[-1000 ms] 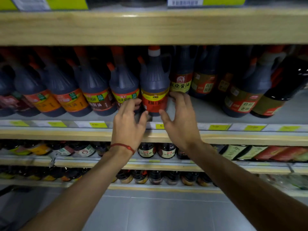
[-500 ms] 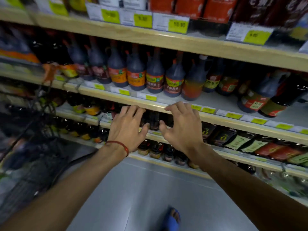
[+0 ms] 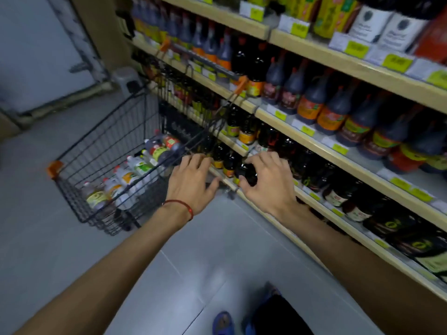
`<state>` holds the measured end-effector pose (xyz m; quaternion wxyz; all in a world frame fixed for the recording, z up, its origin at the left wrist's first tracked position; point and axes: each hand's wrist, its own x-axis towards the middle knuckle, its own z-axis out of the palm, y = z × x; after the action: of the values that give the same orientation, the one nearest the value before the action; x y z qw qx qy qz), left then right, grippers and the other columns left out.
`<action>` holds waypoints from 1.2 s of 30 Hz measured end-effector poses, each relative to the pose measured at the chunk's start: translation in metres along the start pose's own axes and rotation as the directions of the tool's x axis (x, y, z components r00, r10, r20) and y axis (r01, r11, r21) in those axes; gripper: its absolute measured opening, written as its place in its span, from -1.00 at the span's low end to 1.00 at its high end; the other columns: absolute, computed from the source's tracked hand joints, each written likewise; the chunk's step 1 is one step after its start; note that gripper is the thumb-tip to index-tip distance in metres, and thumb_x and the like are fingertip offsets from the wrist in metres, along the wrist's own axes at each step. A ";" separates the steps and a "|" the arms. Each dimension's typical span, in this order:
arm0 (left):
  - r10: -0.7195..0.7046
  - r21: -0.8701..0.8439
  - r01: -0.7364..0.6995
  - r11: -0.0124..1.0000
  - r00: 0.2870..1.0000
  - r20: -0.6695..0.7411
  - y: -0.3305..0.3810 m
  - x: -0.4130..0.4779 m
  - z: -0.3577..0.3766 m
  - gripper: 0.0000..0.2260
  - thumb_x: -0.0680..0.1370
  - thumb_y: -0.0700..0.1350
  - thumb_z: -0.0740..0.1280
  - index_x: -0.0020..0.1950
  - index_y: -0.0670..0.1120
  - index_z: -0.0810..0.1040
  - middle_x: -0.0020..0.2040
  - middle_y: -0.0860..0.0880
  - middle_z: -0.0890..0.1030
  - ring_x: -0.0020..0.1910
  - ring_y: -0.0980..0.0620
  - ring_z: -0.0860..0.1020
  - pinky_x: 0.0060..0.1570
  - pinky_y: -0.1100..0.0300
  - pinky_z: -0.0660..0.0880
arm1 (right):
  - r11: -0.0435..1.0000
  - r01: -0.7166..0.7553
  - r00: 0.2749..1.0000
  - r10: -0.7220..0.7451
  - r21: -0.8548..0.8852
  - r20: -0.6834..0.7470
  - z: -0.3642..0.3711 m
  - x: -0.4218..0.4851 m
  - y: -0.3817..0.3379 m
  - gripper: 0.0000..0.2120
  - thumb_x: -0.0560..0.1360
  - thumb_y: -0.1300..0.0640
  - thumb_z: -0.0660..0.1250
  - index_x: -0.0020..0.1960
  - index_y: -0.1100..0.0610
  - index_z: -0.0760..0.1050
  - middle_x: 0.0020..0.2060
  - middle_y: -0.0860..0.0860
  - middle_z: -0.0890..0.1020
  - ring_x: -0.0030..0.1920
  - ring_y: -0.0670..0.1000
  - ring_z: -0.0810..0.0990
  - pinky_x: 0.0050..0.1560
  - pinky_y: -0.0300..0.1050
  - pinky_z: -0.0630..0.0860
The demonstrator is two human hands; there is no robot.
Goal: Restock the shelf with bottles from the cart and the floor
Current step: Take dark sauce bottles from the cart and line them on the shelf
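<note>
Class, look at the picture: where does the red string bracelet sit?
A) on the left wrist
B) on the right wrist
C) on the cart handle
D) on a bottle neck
A: the red bracelet circles the wrist just behind the left hand; the right hand has a bare wrist.

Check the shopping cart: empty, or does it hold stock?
Holds stock. Several bottles lie on their sides in the wire shopping cart, pale ones nearer, darker ones farther. Both hands are empty.

Cart (image 3: 101,151) standing left of shelf (image 3: 314,139), bottles (image 3: 135,170) lying in cart; both hands (image 3: 191,180) hovering between them.
</note>
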<state>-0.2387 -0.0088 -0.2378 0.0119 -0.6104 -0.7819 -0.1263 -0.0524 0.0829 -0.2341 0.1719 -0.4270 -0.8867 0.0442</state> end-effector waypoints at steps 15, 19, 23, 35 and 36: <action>-0.333 0.127 0.326 0.937 0.942 0.034 -0.143 0.028 0.009 -0.57 0.64 0.24 0.12 0.33 -0.02 0.45 0.25 -0.04 0.51 0.19 -0.07 0.44 0.10 -0.02 0.48 | 0.949 0.235 0.955 -0.266 0.211 0.130 0.098 0.137 -0.107 -0.58 0.48 -0.16 0.31 0.22 0.07 0.59 0.10 0.01 0.63 0.18 0.10 0.52 0.21 0.08 0.45; -0.404 0.171 0.389 0.905 0.913 0.060 -0.177 0.067 0.016 -0.55 0.65 0.26 0.08 0.36 -0.02 0.41 0.29 -0.06 0.51 0.26 -0.10 0.45 0.18 -0.06 0.48 | 0.932 0.282 0.932 -0.323 0.226 0.165 0.125 0.201 -0.117 -0.62 0.50 -0.13 0.35 0.21 0.07 0.59 0.10 0.00 0.63 0.18 0.09 0.52 0.22 0.06 0.45; -0.463 0.143 0.451 0.881 0.884 0.065 -0.213 0.103 0.027 -0.53 0.67 0.25 0.08 0.42 -0.04 0.40 0.28 -0.07 0.51 0.26 -0.10 0.45 0.19 -0.07 0.47 | 0.931 0.275 0.927 -0.323 0.240 0.192 0.155 0.256 -0.126 -0.64 0.48 -0.09 0.40 0.19 0.08 0.60 0.08 0.01 0.63 0.16 0.10 0.53 0.18 0.07 0.46; -0.483 0.071 0.483 0.873 0.836 0.260 -0.339 0.194 0.118 -0.51 0.65 0.25 0.09 0.46 -0.01 0.39 0.35 -0.02 0.49 0.33 -0.09 0.42 0.21 -0.05 0.43 | 0.962 0.086 0.927 -0.173 0.260 0.332 0.279 0.357 -0.155 -0.69 0.49 -0.05 0.41 0.13 0.12 0.59 0.05 0.06 0.63 0.17 0.16 0.52 0.11 0.13 0.48; -0.480 0.061 0.482 0.874 0.834 0.274 -0.347 0.197 0.125 -0.51 0.65 0.25 0.09 0.46 -0.01 0.39 0.35 -0.02 0.49 0.32 -0.09 0.42 0.21 -0.06 0.43 | 0.964 0.081 0.927 -0.167 0.255 0.337 0.289 0.361 -0.158 -0.70 0.48 -0.03 0.43 0.12 0.13 0.59 0.03 0.07 0.63 0.15 0.17 0.52 0.10 0.13 0.49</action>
<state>-0.6039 0.1285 -0.3885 -0.1344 -0.4060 -0.9030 -0.0414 -0.4763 0.2816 -0.3733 0.0609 -0.3313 -0.9167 0.2149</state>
